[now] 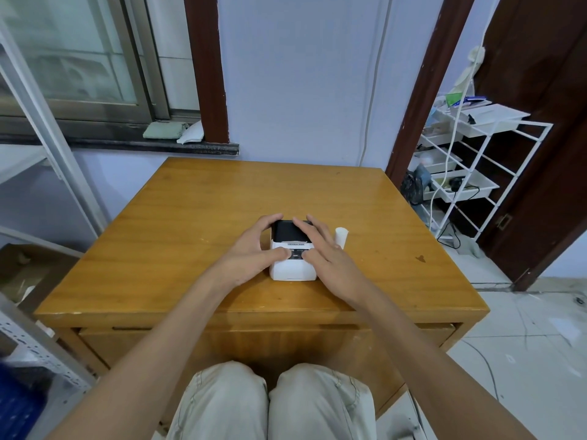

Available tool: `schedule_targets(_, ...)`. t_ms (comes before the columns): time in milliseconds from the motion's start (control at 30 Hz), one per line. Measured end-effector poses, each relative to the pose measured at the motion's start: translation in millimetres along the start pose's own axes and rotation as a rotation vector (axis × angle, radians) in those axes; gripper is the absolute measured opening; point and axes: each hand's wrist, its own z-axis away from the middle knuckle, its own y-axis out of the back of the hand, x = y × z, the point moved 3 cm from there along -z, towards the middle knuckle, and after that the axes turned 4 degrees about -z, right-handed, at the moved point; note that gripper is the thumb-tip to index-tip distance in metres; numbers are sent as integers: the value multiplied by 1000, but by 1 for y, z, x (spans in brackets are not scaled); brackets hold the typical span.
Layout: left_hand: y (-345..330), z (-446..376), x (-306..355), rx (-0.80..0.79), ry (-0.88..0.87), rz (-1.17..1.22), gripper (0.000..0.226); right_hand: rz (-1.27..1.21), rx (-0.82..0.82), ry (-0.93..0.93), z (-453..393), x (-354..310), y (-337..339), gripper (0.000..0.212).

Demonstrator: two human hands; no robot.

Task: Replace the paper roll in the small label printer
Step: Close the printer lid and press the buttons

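Wooden table (190,217), one printer (293,265) grasped by left hand (251,252) and right hand (330,258), one paper roll (341,236)

The right hand (327,252) hides most of the paper roll (342,234), seemingly upright.

A square wooden bench (197,217) with a glossy honey-coloured top filled the middle of the frame. A small label printer (293,262), white with a black lid, sat on it slightly right of centre. Just right of the printer, a white paper roll (342,235) stood upright on the bench. A dark stain (421,258) marked the wood further right.
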Motion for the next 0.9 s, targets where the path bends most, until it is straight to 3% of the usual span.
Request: schedule_targets(900,-3,-4,-18,88,-44,-16,71,-190,-3,-56,1,-4,6,69)
